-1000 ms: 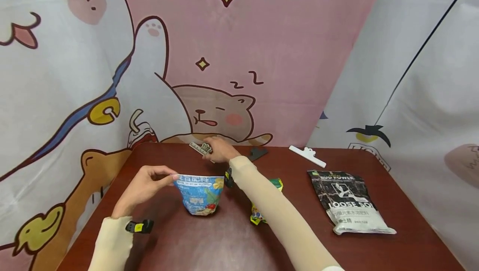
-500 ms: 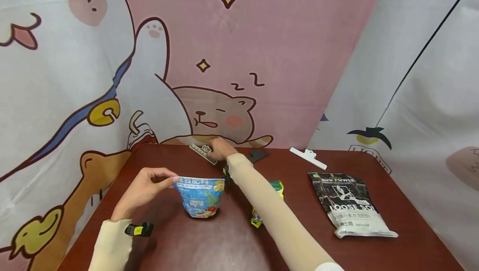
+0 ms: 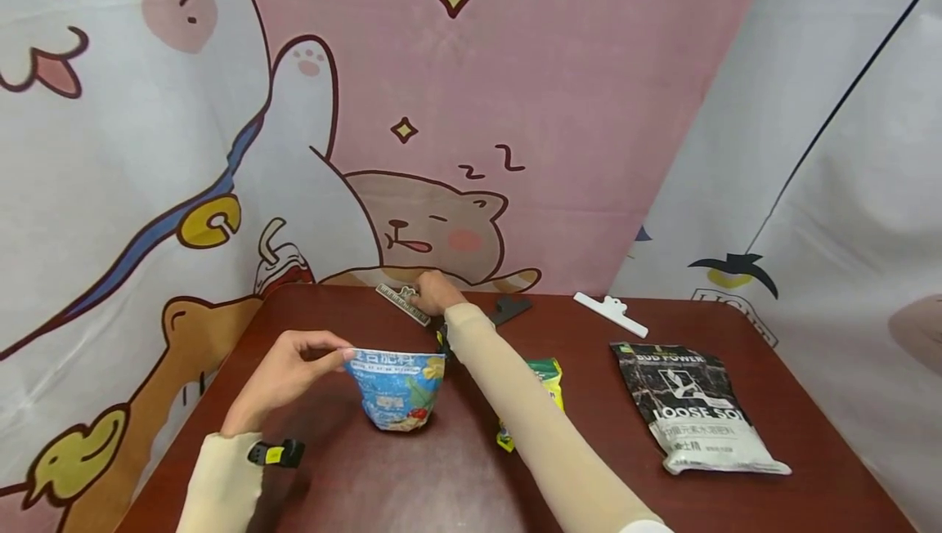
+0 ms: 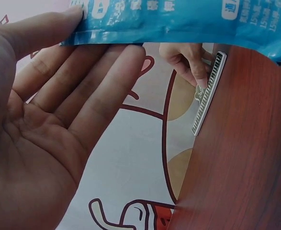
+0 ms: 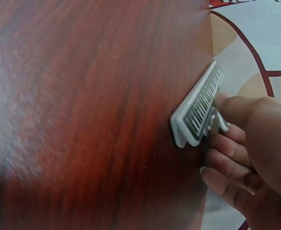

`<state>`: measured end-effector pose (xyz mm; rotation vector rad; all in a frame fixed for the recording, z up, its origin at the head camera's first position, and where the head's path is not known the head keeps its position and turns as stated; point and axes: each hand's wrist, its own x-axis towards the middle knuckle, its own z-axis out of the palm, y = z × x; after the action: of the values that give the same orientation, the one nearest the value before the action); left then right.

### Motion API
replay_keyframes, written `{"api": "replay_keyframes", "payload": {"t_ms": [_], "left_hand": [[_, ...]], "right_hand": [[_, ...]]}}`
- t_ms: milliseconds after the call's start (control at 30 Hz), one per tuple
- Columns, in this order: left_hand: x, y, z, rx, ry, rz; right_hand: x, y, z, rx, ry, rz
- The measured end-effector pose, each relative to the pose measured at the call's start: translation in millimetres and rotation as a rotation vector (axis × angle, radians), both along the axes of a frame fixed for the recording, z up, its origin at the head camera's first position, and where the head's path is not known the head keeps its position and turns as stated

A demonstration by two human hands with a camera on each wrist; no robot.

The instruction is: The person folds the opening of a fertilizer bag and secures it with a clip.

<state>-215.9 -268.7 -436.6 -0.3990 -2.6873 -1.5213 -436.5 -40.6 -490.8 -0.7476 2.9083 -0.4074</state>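
My left hand (image 3: 290, 369) pinches the top left corner of a blue fertilizer bag (image 3: 397, 394), which stands upright on the table. In the left wrist view, the thumb lies over the bag's edge (image 4: 178, 21), with the fingers extended under it. At the far edge, my right hand (image 3: 437, 292) holds the handle end of a pale bag clip (image 3: 403, 306) with a piano-key pattern. The right wrist view shows thumb and fingers on either side of the clip's handle (image 5: 214, 122), its long bar close to the tabletop.
A black clip (image 3: 509, 309) and a white clip (image 3: 611, 314) lie along the far edge. Beyond my right forearm is a green and yellow packet (image 3: 548, 378), partly covered. A black and white soil bag (image 3: 699, 406) lies at the right. A printed curtain (image 3: 574, 108) hangs behind the table.
My right hand has shifted slightly over the clip, its fingers drawing in at the handle, and more of the patterned bar shows. The left hand and blue bag stay put. The view has shifted slightly.
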Motion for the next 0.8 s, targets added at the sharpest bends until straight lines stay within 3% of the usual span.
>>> {"api": "replay_keyframes", "payload": {"t_ms": [367,800], "left_hand": [[-0.2,1,1.6,-0.001,-0.002,0.002],[-0.7,2,1.1,-0.016,-0.01,0.011]], "right_hand": [[2.8,-5,-4.8,-0.083,0.05,-0.1],[13.0,1,3.5,-0.227,0.039,-0.074]]}}
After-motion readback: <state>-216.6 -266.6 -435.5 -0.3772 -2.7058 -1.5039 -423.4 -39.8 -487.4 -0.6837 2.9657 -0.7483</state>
